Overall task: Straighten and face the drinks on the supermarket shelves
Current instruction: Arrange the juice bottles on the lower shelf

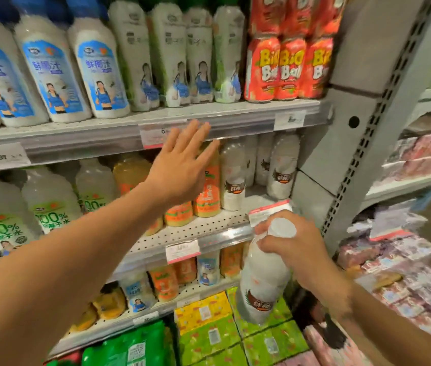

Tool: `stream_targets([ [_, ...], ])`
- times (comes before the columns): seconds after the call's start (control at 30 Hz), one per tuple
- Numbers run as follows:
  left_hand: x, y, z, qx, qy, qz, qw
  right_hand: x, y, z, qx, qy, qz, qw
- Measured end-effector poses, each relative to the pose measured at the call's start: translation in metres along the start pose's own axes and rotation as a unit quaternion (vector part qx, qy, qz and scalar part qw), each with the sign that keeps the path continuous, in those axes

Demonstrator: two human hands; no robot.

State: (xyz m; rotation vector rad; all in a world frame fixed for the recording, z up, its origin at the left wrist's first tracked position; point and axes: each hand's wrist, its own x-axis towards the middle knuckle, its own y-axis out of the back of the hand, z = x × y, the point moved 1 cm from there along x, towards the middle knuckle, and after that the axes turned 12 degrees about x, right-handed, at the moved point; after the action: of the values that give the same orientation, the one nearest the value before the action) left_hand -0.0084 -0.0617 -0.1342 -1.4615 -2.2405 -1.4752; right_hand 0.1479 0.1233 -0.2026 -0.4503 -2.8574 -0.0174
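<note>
The right hand (292,245) grips a white bottle (263,281) by its neck, fingers curled round just under the white cap (281,227). The bottle hangs below and left of the grip, tilted, its base swung down toward the left and its brown label (260,302) facing the camera. It is held clear of the shelves, out in front of the lower tiers and near the grey upright (383,107) at the right.

The left hand (180,170) is released, fingers straight and spread, palm turned toward the middle shelf (201,228). Its fingertips (204,128) overlap the price rail (235,125) of the top shelf; whether they touch it I cannot tell. Just behind the hand stand orange bottles (206,196), and right of those, white bottles (233,175) with the same brown label as the one carried. A bare stretch of perforated shelf lies near the front right of that tier.

On the top shelf stand blue-labelled bottles (50,72) at left, pale bottles (174,56) in the middle and red cans (285,67) at right. Green-labelled bottles (48,202) fill the left of the middle shelf. Below are yellow and green packs (209,328).
</note>
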Motion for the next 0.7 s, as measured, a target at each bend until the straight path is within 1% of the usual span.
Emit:
stream_targets([
  [0.1,0.03,-0.004,0.003,0.038,-0.057,-0.002,0.998,0.031,0.039,-0.003,-0.028,0.033,-0.022,0.999],
  [0.17,0.045,-0.003,0.004,0.064,-0.085,0.011,0.994,0.053,0.058,-0.007,-0.043,0.051,-0.03,0.997],
  [0.23,0.061,-0.002,0.004,0.086,-0.108,0.03,0.99,0.077,0.072,-0.011,-0.055,0.073,-0.035,0.995],
  [0.3,0.076,-0.002,0.002,0.103,-0.113,0.047,0.987,0.103,0.079,-0.016,-0.052,0.096,-0.041,0.993],
  [0.4,0.086,-0.007,-0.001,0.144,-0.109,0.054,0.982,0.14,0.079,-0.02,-0.042,0.133,-0.043,0.989],
  [0.5,0.085,-0.013,-0.002,0.147,-0.113,0.069,0.98,0.168,0.069,-0.017,-0.045,0.169,-0.06,0.983],
  [0.7,0.087,-0.018,-0.003,0.147,-0.121,0.094,0.977,0.211,0.047,0.002,-0.075,0.153,-0.119,0.978],
])
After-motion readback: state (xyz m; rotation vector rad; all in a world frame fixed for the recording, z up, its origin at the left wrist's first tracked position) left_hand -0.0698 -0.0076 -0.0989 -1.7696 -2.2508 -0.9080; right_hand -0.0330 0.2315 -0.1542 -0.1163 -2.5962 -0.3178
